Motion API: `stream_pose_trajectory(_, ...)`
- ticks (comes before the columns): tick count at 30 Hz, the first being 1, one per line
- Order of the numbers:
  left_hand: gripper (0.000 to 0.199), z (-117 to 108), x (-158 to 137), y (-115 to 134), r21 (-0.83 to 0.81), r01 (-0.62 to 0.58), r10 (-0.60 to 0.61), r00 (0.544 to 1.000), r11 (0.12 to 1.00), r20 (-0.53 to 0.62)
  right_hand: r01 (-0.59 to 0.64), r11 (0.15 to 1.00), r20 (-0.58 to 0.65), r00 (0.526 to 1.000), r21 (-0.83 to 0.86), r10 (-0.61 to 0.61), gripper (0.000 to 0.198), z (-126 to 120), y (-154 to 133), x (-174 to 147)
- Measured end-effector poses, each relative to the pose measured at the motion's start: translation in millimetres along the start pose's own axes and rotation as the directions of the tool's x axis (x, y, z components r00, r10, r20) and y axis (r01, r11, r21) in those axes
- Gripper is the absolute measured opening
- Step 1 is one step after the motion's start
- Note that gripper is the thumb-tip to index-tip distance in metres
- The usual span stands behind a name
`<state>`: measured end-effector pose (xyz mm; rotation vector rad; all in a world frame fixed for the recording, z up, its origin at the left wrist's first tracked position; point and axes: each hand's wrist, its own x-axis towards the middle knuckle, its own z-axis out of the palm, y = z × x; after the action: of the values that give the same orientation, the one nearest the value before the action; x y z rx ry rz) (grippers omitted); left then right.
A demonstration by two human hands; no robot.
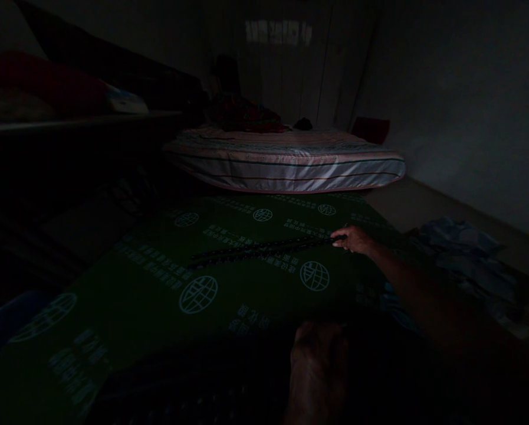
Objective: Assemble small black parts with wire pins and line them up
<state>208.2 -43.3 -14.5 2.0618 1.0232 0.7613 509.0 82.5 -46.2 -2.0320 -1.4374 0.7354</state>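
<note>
In the head view, the right hand point(352, 238) is reaching out over the green printed board point(153, 307), its fingers closing narrowly on the near-right end of the pair of long, thin, dark studded strips point(255, 250). The strips are stretching leftward from those fingertips, lying across the board. Below them, the left hand point(316, 366) is curling in deep shadow, well apart from the strips; whether it's gripping anything, I cannot tell.

Right hand point(351, 238) outstretched, fingers point(338, 235) pinched
</note>
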Motion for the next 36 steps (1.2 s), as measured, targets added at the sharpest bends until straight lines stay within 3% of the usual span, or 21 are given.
stream_pose_trajectory(11, 0.021, 1.1, 0.5, 0.9, 0.017, 0.022, -0.023, 0.999, 1.000, 0.035, -0.063, 0.998, -0.051, 0.997, 0.029, 0.065, 0.044, -8.4, -13.8, -18.4)
stream_pose_trajectory(19, 0.020, 6.5, 2.1, -8.1, -0.020, -0.053, 0.053, 0.999, 0.998, -0.009, -0.118, 0.988, -0.147, 0.984, -0.095, 0.103, 0.052, -48.3, -45.1, -83.6)
stream_pose_trajectory(22, 0.020, 9.4, 4.0, -10.5, -0.081, -0.035, 0.032, 0.999, 0.996, -0.036, -0.107, 0.986, -0.137, 0.987, -0.126, 0.090, 0.050, -54.1, -56.0, -115.1)
stream_pose_trajectory(27, 0.018, 12.1, 8.0, -12.0, -0.246, -0.009, -0.009, 0.997, 0.969, -0.071, -0.063, 0.990, -0.139, 0.989, -0.126, 0.045, 0.043, -38.4, -68.3, -170.2)
stream_pose_trajectory(31, 0.019, 12.3, 9.5, -11.6, -0.279, -0.028, 0.006, 0.997, 0.960, -0.077, -0.017, 0.998, -0.112, 0.993, 0.065, 0.025, 0.032, -16.5, -77.6, -205.5)
stream_pose_trajectory(36, 0.020, 13.6, 10.1, -11.0, -0.248, -0.058, 0.037, 0.995, 0.967, -0.088, -0.004, 0.976, 0.005, 1.000, 0.219, 0.003, 0.026, 2.8, -89.7, -229.1)
